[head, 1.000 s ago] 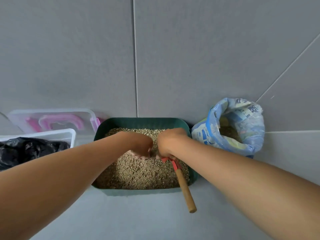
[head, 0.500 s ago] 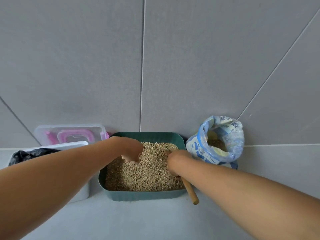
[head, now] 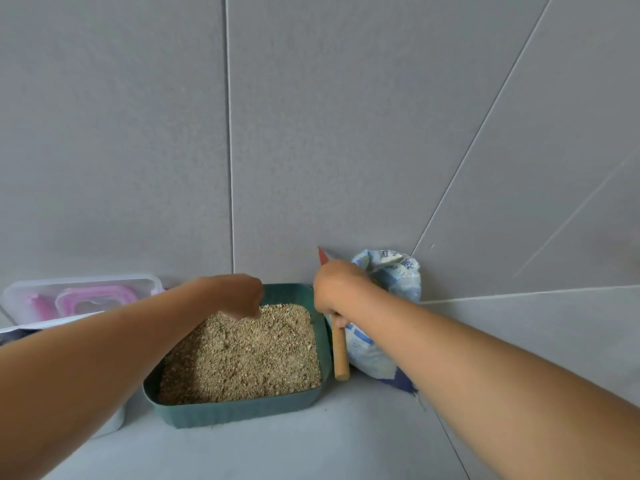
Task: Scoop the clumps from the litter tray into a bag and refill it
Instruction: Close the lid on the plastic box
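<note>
A dark green litter tray [head: 242, 412] full of tan litter [head: 242, 355] sits on the grey floor against the wall. My right hand [head: 337, 287] grips a scoop by its wooden handle [head: 339, 355]; the handle hangs down and the red blade tip [head: 322, 256] points up, just right of the tray, in front of the blue and white litter bag [head: 391, 275]. My left hand [head: 239, 296] hovers over the tray's back left corner with fingers curled downward; whether it holds litter is hidden.
A clear plastic box [head: 83, 296] with pink items stands at the left by the wall. In front of it a white bin edge [head: 20, 329] with a black bag shows behind my left forearm. Grey tiled walls meet in a corner behind the litter bag.
My right hand has lifted the scoop out of the tray and swung it upright beside the litter bag. My left hand rose off the litter toward the tray's back left.
</note>
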The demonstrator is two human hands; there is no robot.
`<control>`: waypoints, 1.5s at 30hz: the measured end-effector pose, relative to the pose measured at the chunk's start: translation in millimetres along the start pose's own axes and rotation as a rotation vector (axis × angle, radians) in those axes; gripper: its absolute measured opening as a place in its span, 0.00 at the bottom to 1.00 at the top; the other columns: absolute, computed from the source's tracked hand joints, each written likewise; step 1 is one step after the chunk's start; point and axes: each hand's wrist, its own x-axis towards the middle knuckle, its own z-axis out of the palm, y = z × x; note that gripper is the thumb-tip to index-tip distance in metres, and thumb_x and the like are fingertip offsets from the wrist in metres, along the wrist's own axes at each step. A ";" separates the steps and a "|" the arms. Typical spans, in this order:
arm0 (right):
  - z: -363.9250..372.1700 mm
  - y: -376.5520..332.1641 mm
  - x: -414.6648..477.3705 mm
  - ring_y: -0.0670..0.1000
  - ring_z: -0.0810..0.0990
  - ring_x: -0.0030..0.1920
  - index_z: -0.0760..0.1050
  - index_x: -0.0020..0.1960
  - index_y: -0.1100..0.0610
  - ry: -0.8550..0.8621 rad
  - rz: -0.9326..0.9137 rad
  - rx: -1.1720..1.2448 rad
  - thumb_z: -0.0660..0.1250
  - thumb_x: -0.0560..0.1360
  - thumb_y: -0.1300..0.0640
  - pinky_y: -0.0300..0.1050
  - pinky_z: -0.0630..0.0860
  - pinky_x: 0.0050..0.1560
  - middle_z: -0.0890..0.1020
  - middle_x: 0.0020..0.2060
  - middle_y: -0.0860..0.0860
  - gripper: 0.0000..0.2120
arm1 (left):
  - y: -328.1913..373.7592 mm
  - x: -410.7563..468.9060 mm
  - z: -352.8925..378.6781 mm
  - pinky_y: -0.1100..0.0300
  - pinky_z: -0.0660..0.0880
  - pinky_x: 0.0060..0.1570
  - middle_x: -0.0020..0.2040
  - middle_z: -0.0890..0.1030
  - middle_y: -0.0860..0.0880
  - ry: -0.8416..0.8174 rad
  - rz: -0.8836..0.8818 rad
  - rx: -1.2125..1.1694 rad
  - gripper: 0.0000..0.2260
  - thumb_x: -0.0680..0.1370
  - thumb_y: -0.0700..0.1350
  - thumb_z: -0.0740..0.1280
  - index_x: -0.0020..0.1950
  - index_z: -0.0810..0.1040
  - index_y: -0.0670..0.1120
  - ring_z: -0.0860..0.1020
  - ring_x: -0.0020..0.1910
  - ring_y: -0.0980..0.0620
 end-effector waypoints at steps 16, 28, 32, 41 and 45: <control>-10.1 81.6 -1.6 0.54 0.80 0.34 0.72 0.35 0.59 0.136 0.170 0.187 0.70 0.74 0.59 0.40 0.76 0.34 0.78 0.29 0.53 0.11 | 29.6 8.3 -1.5 0.67 0.71 0.39 0.47 0.84 0.46 -0.001 0.083 -0.036 0.14 0.80 0.51 0.62 0.55 0.80 0.42 0.82 0.44 0.52; -29.2 -78.6 8.6 0.48 0.79 0.29 0.73 0.43 0.57 0.299 -0.301 0.081 0.66 0.77 0.58 0.39 0.68 0.28 0.79 0.26 0.50 0.05 | -59.9 -53.3 -2.8 0.61 0.69 0.48 0.42 0.84 0.44 -0.013 -0.173 -0.043 0.15 0.81 0.47 0.60 0.54 0.80 0.37 0.82 0.43 0.48; -11.0 -118.5 8.2 0.51 0.82 0.36 0.75 0.43 0.58 0.303 -0.419 0.051 0.67 0.77 0.54 0.41 0.71 0.32 0.77 0.30 0.51 0.08 | -94.0 -67.7 3.8 0.60 0.74 0.51 0.32 0.80 0.49 -0.034 -0.249 0.002 0.12 0.80 0.46 0.61 0.43 0.77 0.40 0.76 0.31 0.51; 30.3 -211.1 19.3 0.55 0.79 0.50 0.75 0.59 0.55 0.296 -0.657 0.196 0.64 0.77 0.56 0.47 0.76 0.44 0.79 0.53 0.53 0.11 | -181.5 -106.2 28.1 0.58 0.77 0.43 0.31 0.73 0.51 0.072 -0.608 0.113 0.03 0.75 0.40 0.68 0.44 0.76 0.41 0.76 0.35 0.50; 40.4 -237.7 25.4 0.56 0.77 0.57 0.67 0.69 0.58 0.405 -0.657 0.292 0.67 0.77 0.55 0.48 0.75 0.49 0.72 0.63 0.54 0.22 | -189.6 -104.0 51.1 0.62 0.71 0.40 0.32 0.72 0.51 0.068 -0.652 0.077 0.09 0.78 0.38 0.64 0.57 0.75 0.40 0.76 0.36 0.51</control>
